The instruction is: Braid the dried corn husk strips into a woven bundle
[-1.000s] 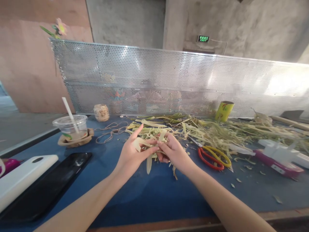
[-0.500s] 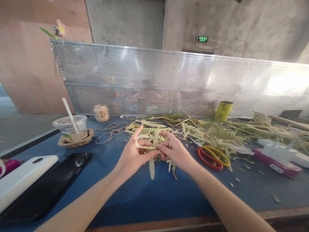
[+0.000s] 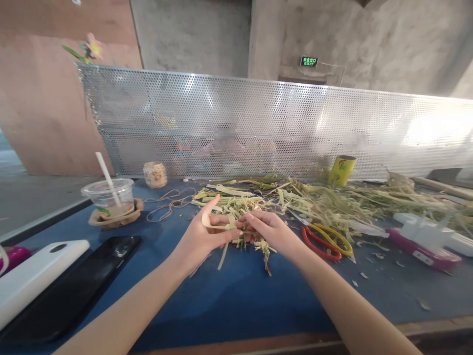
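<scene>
One strip: a long, pale cream, flat band that looks like dry leaf [image 3: 215,226] is up at my fingers, over the middle of the dark blue table [image 3: 229,305].
Left hand [image 3: 199,235]: my thumb and lower fingers pinch the band, with almost no gap at the tips. One finger sticks up, and the band bends round beside it.
Right hand [image 3: 272,229]: my fingers are curled in, tips near each other, just beside my left fingertips. They hide what is under them, so I can't tell if they hold the band or only touch it.
Rip: the band looks thin and dry, so I think a hard tug or a sharp bend could split it.
Slip: the loop could pop loose if my left pinch goes soft or the raised finger drops.
Mix-up: the messy heap of pale green and straw-coloured plant scraps [image 3: 321,197] is nearly the same colour, so I might grab a wrong bit.
Loop: it bends like a letter C, with its round back to the left. Its long way goes left to right, along my left thumb.
Tail: a thin pale end hangs below my fingers, pointing down toward me and a bit left. I can't see if it is the same strip.
Scissors: the pair with red and yellow handles [image 3: 314,230] lies to the right, apart from my hands.
</scene>
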Tool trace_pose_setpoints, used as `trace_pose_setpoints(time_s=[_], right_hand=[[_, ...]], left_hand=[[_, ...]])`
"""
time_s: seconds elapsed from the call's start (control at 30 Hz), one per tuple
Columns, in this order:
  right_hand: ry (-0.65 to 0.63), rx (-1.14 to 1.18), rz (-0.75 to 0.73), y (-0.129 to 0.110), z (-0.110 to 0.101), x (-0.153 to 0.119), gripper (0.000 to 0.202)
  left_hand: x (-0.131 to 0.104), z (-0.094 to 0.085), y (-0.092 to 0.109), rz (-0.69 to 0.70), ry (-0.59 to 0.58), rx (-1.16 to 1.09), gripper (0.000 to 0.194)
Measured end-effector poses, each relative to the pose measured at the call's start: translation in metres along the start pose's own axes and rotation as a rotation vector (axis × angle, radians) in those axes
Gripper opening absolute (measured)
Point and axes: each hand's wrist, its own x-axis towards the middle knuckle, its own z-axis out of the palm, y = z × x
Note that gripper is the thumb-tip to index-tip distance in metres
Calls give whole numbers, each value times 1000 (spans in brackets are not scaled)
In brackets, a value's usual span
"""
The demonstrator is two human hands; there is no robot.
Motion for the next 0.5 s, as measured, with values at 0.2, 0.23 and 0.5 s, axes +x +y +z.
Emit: trace_pose_setpoints(time_s=[0.2, 0.23, 0.5], right_hand=[[108, -290, -88, 0, 4, 0, 33], [137, -289, -89, 0, 6, 0, 30], [335, -107, -179, 5, 9, 2, 13]], left_hand=[[-4, 3, 4, -24, -87, 89, 111], [-5, 4, 4, -24, -97, 104, 110], [-4, 6, -3, 1, -69, 110, 96]])
